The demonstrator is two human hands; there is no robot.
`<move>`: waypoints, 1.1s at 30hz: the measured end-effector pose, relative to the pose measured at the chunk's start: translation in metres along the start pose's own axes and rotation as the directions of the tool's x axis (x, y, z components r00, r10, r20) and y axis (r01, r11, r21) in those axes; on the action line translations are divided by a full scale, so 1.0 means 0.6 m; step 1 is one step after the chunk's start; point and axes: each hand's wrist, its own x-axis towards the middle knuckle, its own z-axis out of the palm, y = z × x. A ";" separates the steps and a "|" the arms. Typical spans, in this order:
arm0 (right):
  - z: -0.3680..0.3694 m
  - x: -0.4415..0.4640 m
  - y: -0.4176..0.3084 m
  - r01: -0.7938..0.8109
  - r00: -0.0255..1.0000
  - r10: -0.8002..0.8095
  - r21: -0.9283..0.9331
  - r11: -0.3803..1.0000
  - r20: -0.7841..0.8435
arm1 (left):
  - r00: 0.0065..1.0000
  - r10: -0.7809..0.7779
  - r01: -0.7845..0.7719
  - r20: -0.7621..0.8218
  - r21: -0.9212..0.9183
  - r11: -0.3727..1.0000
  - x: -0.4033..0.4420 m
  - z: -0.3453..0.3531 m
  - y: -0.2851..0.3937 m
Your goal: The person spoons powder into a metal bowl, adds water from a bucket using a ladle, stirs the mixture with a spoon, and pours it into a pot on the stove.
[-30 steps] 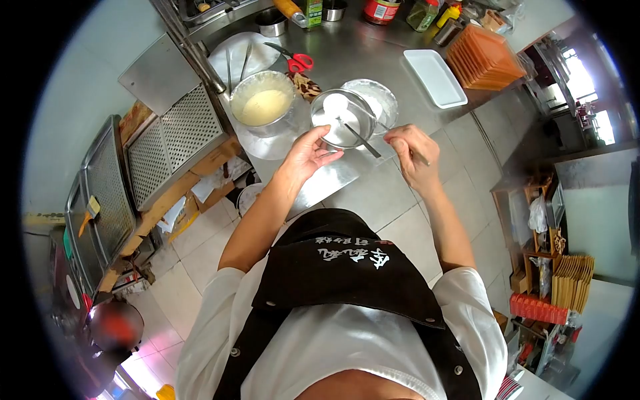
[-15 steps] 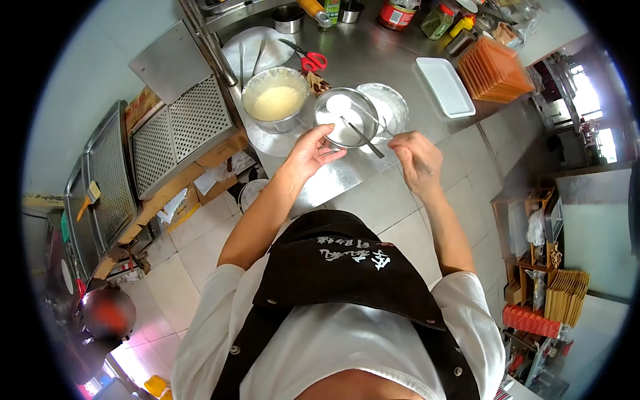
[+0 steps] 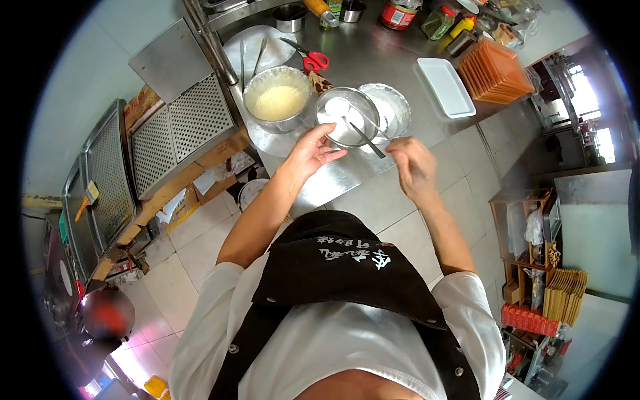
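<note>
My left hand (image 3: pixel 312 152) grips the near left rim of a metal bowl (image 3: pixel 363 99), thumb over the edge. White powder (image 3: pixel 339 127) lies in this bowl, and a dark-handled utensil (image 3: pixel 367 140) leans out over its near rim. Closed around the handle of a thin metal spoon (image 3: pixel 375 121) is my right hand (image 3: pixel 413 165); the spoon's round head, covered in white, is inside the bowl. Partly behind the metal bowl stands another bowl with white contents (image 3: pixel 399 105). To the left, a larger bowl (image 3: pixel 303 79) contains pale yellow batter (image 3: pixel 279 103).
Red-handled scissors (image 3: pixel 316 61) and a white plate (image 3: pixel 233 50) lie behind the batter bowl. Further right are a white tray (image 3: pixel 447 88) and stacked orange trays (image 3: pixel 493 70). Jars and bottles line the back. A perforated metal rack (image 3: pixel 200 110) stands at left.
The view has shifted, so the counter items appear lower and slightly to the right. My right hand has moved a little relative to the bowl, still with the spoon; my left hand keeps its hold.
</note>
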 end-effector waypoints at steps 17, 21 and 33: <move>0.071 -0.089 0.219 -0.628 0.234 0.959 0.728 0.275 -0.160 | 0.988 0.153 -0.153 -0.019 0.006 0.988 -0.107 -0.084 0.020; 0.104 -0.117 0.203 -0.515 0.287 0.956 0.834 0.200 -0.052 | 0.966 0.246 -0.246 -0.078 0.018 0.969 -0.177 -0.098 0.023; 0.156 -0.057 -0.106 -0.197 0.897 -0.048 0.494 0.847 0.439 | 0.842 0.471 -0.494 -0.264 -0.025 0.869 -0.337 -0.097 -0.045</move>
